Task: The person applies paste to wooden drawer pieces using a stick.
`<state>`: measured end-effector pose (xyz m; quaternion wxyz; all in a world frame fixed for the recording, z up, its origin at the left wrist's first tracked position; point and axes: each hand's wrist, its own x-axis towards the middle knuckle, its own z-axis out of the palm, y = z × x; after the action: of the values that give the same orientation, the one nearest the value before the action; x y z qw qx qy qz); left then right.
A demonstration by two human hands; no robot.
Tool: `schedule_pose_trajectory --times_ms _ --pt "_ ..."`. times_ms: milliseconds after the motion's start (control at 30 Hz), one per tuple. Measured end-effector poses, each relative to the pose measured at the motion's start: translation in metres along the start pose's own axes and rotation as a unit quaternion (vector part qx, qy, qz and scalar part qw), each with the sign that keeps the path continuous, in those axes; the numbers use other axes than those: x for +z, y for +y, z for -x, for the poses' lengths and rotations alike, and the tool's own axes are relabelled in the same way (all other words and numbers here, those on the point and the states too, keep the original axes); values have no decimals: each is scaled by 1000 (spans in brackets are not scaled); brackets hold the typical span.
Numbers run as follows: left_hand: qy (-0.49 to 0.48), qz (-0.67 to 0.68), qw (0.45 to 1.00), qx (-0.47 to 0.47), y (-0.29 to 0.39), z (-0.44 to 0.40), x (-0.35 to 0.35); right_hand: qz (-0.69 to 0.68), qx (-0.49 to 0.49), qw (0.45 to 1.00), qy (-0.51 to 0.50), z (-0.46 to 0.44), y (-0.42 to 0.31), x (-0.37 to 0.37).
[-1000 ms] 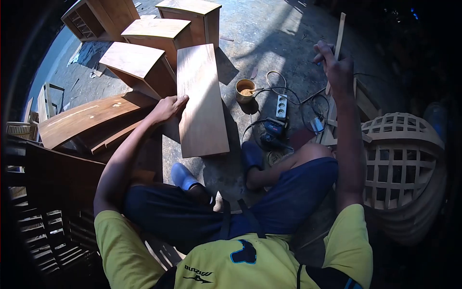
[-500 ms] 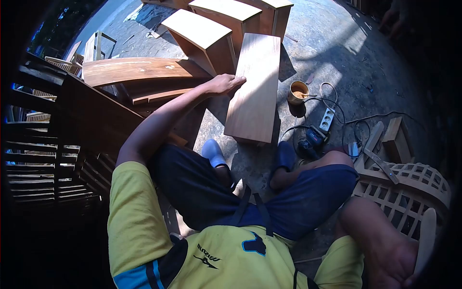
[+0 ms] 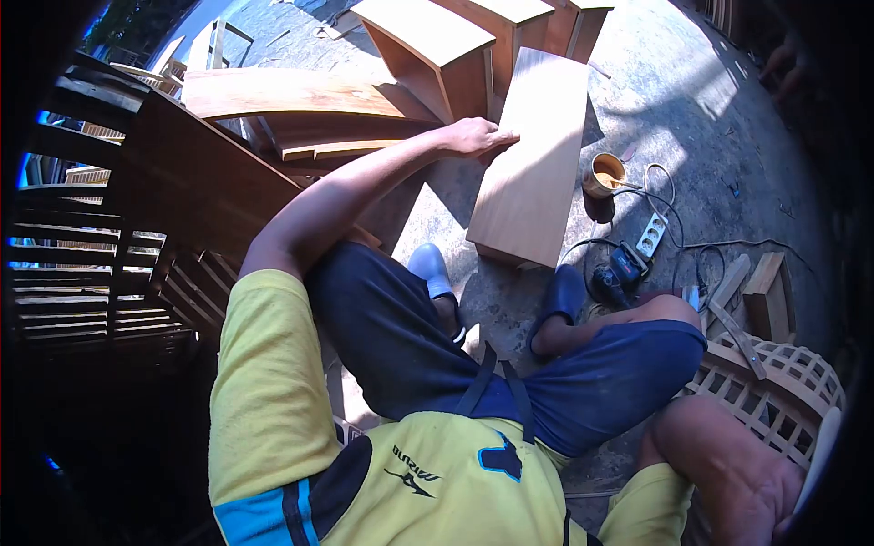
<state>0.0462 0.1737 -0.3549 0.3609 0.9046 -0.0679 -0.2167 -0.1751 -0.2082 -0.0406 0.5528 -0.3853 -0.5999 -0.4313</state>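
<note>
Gripping the left edge of a wooden box point(image 3: 537, 159) at one o'clock, the left hand point(image 3: 472, 137) lays its thumb on top. The right hand point(image 3: 760, 496) — at four o'clock — is closed around a pale wooden strip point(image 3: 822, 460). A cup point(image 3: 596, 183) stands at two, a power tool point(image 3: 618, 275) at three.

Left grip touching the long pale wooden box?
Touching. The head view shows the left grip at the left edge of the long pale wooden box, fingertips over its top face.
</note>
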Motion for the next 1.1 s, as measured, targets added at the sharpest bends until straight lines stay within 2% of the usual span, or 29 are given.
schedule_pose_trajectory --times_ms 133,233,267,333,433,500,567,600,700,767,800,867,933,1000,1033,1067,1100 --pt "-35 6 999 2 6 1 -6 46 -38 998 -3 -8 -5 4" --pt "13 -8 1000 21 -5 -6 -2 88 -64 994 3 -14 -9 4" --pt "-31 49 997 40 -2 -2 -3 108 -61 992 -5 -21 -5 1" --pt "-5 41 999 10 -8 -5 1 123 -80 989 -5 -23 -9 -1" --pt "-44 42 998 22 3 3 -5 184 -119 976 17 -30 -8 -7" --pt "-49 76 996 -6 10 8 -5 224 -147 962 58 -31 -11 -17" --pt "-46 123 991 -27 7 12 -3 200 -45 978 25 -18 -30 -51" --pt "-46 150 987 -35 11 15 1 174 64 983 -3 -14 -33 -57" --pt "-18 280 953 -113 28 27 20 345 59 905 241 19 -3 -87" --pt "87 313 944 -55 -6 -5 54 305 185 895 269 51 15 -96" --pt "138 302 939 -96 11 -3 57 284 247 883 281 67 24 -100" --pt "203 205 953 -96 21 -1 61 459 309 794 250 89 51 -100" --pt "200 183 952 -142 37 4 56 469 440 741 194 120 60 -127" --pt "194 191 957 -100 37 9 54 470 588 646 125 175 62 -172" --pt "181 210 952 -127 52 15 50 478 631 608 61 207 59 -182" --pt "163 215 952 -144 52 14 46 484 691 537 1 238 54 -189" --pt "158 227 953 -125 42 8 47 473 688 550 -29 283 47 -199"
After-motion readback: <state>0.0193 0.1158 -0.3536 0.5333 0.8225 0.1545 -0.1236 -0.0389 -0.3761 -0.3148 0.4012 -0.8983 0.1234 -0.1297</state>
